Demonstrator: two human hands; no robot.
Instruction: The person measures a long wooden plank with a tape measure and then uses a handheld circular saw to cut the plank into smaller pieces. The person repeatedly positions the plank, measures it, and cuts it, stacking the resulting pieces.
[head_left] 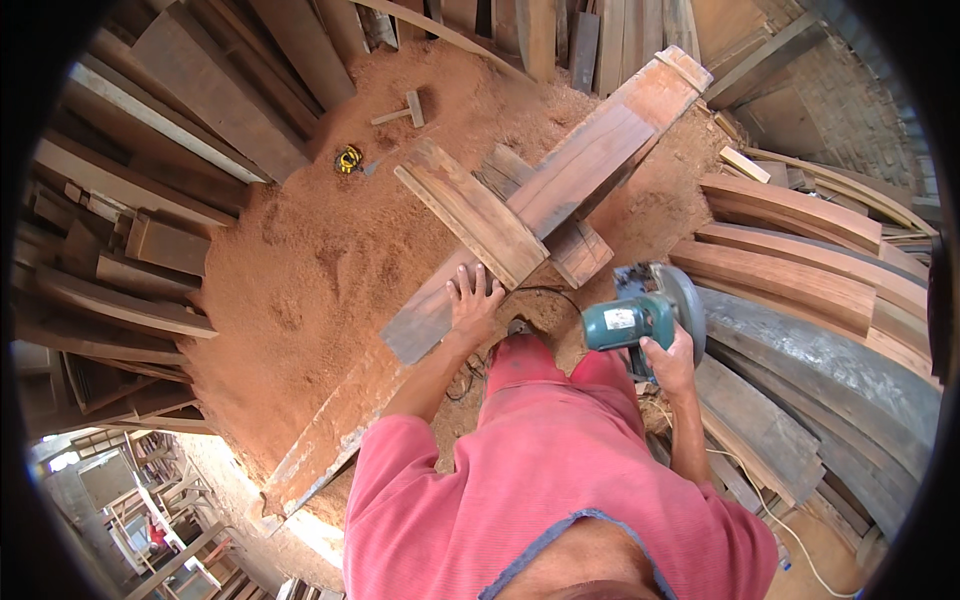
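Note:
My left hand lies with fingers spread on a reddish-brown plank, beside a shorter grooved wood piece laid across it. My right hand is wrapped round the handle of a teal circular saw with a round grey guard. The saw is to the right of the planks, apart from them. Another wood block sticks out crosswise under the plank. A long dusty beam runs diagonally beneath them. Part of the saw handle is hidden by my fingers.
Reddish sawdust covers the floor. A yellow-black tape measure and a T-shaped wooden piece lie on it. Timber stacks stand at left and back; curved planks are piled at right. A pale cord runs at lower right.

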